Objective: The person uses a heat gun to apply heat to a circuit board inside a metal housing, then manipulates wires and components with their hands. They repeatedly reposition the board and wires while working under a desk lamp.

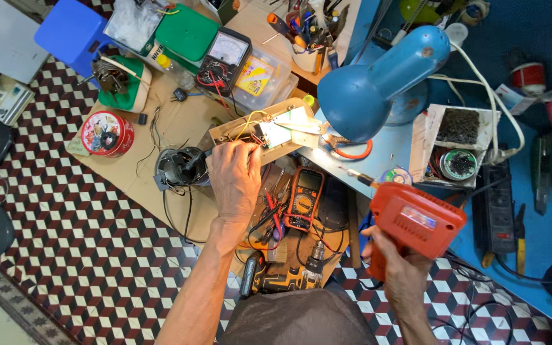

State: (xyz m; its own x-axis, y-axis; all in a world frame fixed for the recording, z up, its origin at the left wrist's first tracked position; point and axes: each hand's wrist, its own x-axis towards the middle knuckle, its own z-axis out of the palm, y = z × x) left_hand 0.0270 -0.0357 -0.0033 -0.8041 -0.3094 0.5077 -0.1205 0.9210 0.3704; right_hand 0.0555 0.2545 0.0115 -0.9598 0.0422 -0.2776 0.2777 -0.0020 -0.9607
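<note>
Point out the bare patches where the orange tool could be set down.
Free: brown board between round red tin and black motor; blue benchtop between desk lamp and white tray. Crowded: around the orange multimeter, under the left hand.

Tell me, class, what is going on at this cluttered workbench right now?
A person sits over a crowded repair bench. Their left hand reaches forward to the wires of an open beige casing holding a small circuit board, lit by a blue desk lamp. Their right hand has its grip closed on an orange power-tool body, raised above the bench edge. An orange multimeter lies just beside the left wrist, and a cordless drill lies nearer the person.
</note>
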